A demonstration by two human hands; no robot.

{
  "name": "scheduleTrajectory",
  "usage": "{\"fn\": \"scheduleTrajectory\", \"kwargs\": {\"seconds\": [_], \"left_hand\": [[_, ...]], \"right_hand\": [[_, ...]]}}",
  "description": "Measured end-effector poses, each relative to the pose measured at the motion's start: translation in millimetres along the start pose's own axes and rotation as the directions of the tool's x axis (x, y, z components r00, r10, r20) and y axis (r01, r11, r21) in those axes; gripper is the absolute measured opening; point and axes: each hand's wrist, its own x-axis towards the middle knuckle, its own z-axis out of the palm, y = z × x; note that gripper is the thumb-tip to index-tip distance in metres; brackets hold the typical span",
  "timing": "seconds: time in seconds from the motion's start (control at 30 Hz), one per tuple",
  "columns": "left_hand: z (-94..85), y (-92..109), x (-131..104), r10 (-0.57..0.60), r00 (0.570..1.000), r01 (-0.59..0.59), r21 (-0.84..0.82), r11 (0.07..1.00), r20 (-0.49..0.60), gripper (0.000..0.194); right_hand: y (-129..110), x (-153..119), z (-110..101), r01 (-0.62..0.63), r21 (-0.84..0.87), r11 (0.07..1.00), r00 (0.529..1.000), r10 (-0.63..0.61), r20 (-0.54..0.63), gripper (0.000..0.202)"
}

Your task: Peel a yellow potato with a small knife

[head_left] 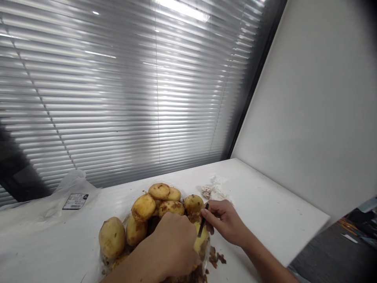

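Reaching across the potato pile, my left hand [178, 241] is curled round a pale yellow potato [200, 237] with much of its skin off. Its fingers are mostly hidden behind the back of the hand. My right hand [225, 221] pinches a slim black tool [202, 223] between thumb and fingers. The tool points down against the pale potato; its exact kind is unclear. Around the left hand lie several unpeeled potatoes [143, 207] with brown dirt on them, heaped on clear plastic. A large potato [112, 237] sits at the pile's left edge.
Brown peel scraps [216, 257] lie on the white table [265, 204] right of the pile. A crumpled wrapper [206, 192] is behind my right hand. At the left spreads a clear plastic bag with a label [75, 201]. Blinds [132, 98] and a white panel [318, 98] bound the table.
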Motion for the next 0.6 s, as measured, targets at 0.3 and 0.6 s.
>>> {"fn": "scheduleTrajectory", "kwargs": {"seconds": [0.3, 0.6], "left_hand": [[2.3, -1.4, 0.7, -0.001, 1.000, 0.001, -0.006, 1.000, -0.018, 0.036], [2.5, -2.0, 0.9, 0.015, 0.999, -0.014, 0.002, 1.000, -0.033, 0.037]], "right_hand": [[-8.5, -1.7, 0.7, 0.058, -0.009, 0.998, 0.998, -0.059, -0.002, 0.041], [-6.5, -2.5, -1.4, 0.047, -0.022, 0.999, 0.999, -0.048, -0.014, 0.042]]}}
